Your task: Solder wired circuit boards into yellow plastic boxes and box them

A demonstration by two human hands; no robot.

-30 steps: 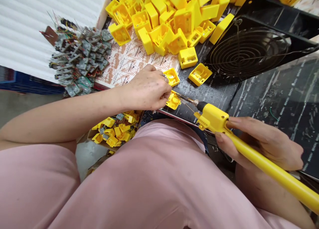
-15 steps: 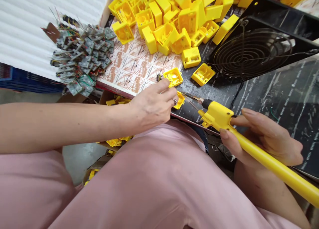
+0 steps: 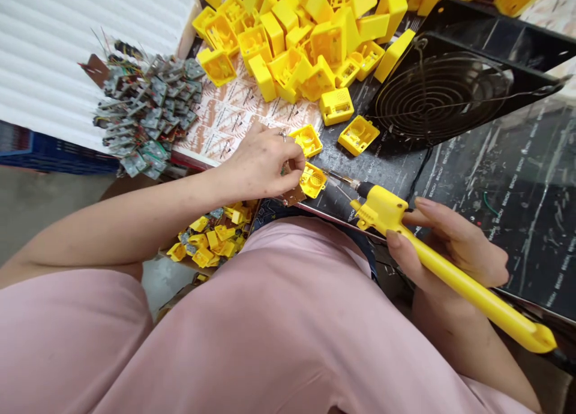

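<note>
My left hand (image 3: 265, 163) is closed at the bench's front edge, pinching a small brown circuit board (image 3: 294, 197) that the fingers partly cover. Right beside it lies an open yellow case half (image 3: 314, 180) with a speaker-like grille of holes, and another open yellow case half (image 3: 307, 140) sits just behind. My right hand (image 3: 463, 240) grips a yellow soldering gun (image 3: 391, 209) by its body. Its metal tip points left, close to the grille case half; whether the two touch I cannot tell.
A heap of yellow cases (image 3: 288, 66) covers the back of the bench. Two more cases (image 3: 359, 135) lie near a black fan (image 3: 445, 102). Wired circuit boards (image 3: 150, 105) are piled at left on a white ridged sheet (image 3: 90, 18). Below the edge stands a box of yellow parts (image 3: 213, 240).
My left hand has drawn back from the case halves, and a brown circuit board now shows in its fingers. The soldering gun stays near the grille case half; the whole view has shifted slightly.
</note>
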